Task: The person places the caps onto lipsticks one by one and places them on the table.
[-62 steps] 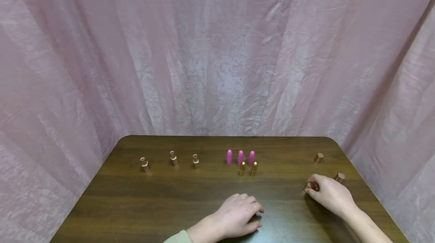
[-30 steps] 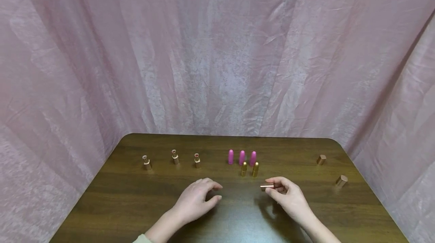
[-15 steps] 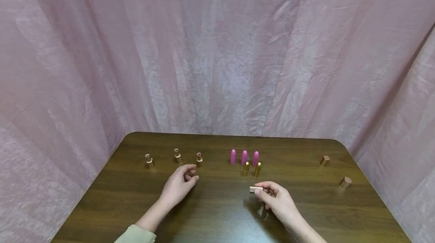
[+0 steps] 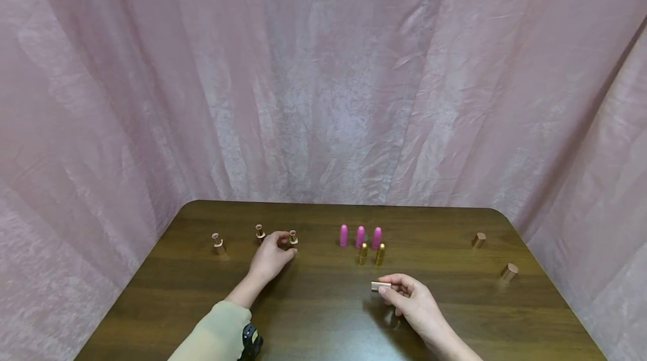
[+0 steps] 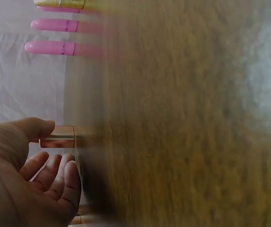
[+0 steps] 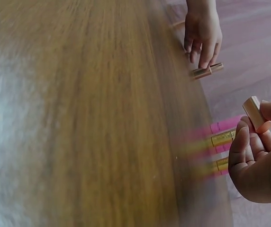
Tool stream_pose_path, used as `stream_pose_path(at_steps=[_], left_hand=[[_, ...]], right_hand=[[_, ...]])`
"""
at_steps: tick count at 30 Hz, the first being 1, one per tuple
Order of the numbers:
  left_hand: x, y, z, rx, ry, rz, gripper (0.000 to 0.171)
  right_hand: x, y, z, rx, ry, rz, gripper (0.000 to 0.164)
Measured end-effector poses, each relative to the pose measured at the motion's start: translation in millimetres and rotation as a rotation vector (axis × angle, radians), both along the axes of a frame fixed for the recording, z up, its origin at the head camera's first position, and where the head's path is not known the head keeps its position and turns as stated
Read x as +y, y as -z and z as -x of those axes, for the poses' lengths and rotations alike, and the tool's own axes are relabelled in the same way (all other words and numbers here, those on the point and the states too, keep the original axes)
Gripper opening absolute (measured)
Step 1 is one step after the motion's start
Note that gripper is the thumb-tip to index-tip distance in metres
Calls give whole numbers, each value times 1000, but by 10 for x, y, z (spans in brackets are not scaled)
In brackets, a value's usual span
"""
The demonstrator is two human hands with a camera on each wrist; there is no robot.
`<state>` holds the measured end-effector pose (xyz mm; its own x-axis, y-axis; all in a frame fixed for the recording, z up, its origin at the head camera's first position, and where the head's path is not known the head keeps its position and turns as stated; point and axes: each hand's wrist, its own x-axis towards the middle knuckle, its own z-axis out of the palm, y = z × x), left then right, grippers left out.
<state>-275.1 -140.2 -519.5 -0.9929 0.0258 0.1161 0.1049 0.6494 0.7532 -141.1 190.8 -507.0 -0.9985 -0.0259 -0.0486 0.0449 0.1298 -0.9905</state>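
Head view: right hand (image 4: 410,297) pinches a copper-coloured cap (image 4: 378,286), left hand (image 4: 270,261) at an open-topped tube (image 4: 293,238)

Nearest to where I stand, a pale green sleeve (image 4: 214,334) reaches in from the left over the wood-grain surface (image 4: 323,321), a black device (image 4: 251,342) beside it. Right of it, the right hand's thumb and fingertips pinch the cap, which lies sideways just above the surface, a shadow below. Well to the right, a second cap (image 4: 509,272) rests on the surface. On the left, the other hand reaches round the tube, thumb out and fingers loosely bent and parted; I cannot tell how firmly they touch it. The tube stands upright.

Farther back, in the middle, stand two gold bullet-shaped pieces (image 4: 363,254), side by side. At far left is another upright tube (image 4: 218,244); far right, a third cap (image 4: 478,240). Just behind the gold pair comes a row of three pink pieces (image 4: 360,236). Another open tube (image 4: 260,233) stands just beyond the left hand, partly hidden by it. Farthest off hangs a pink curtain (image 4: 323,80), in folds.
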Motion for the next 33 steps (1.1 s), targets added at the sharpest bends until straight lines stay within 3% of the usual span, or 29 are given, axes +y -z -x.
stream_pose_path(at_steps=[19, 27, 33], left_hand=[[5, 36, 86, -30, -19, 34, 35], [0, 34, 67, -23, -31, 51, 23], [6, 7, -15, 37, 11, 65, 21]], right_hand=[[-2, 26, -14, -4, -4, -17, 33], [16, 42, -10, -3, -12, -27, 33], [49, 31, -24, -14, -1, -4, 37]])
